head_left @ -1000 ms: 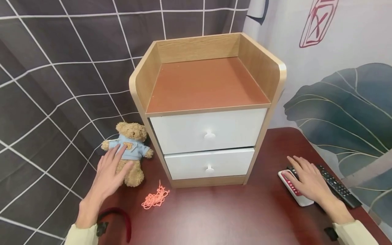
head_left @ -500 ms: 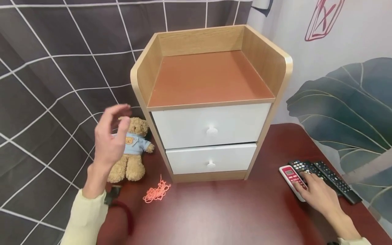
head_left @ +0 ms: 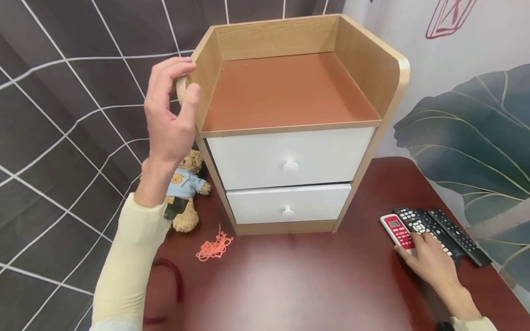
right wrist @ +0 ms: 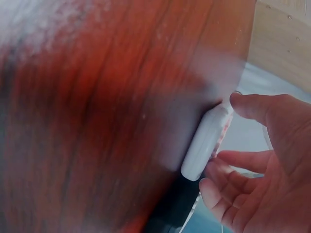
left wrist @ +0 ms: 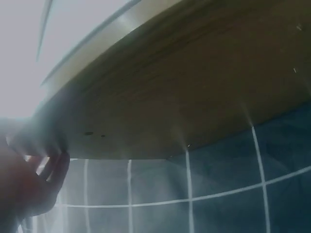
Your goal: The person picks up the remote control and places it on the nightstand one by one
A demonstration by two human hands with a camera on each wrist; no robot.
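Observation:
At the upper left of the head view, my left hand [head_left: 171,110] is at the front top corner of the small cabinet [head_left: 294,133]. Its bent fingers and thumb lie on either side of the side panel [left wrist: 160,97], as the left wrist view shows from outside. My right hand [head_left: 432,264] is on a red and white remote control [head_left: 397,230], lying on the table. In the right wrist view, that remote's white edge [right wrist: 206,141] sits between thumb and curled fingers. Two black remotes [head_left: 459,236] lie just to its right.
The cabinet has two white drawers [head_left: 290,158] with knobs. Beside it, a teddy bear [head_left: 185,184] in a blue top is partly hidden by my left arm. Orange yarn [head_left: 214,248] and a dark red curved band [head_left: 178,280] lie on the table [head_left: 298,280]. Curtains hang behind.
My left hand has risen from in front of the teddy bear to the cabinet's left panel. The right hand has drawn back slightly, settling over the red and white remote. The view has shifted.

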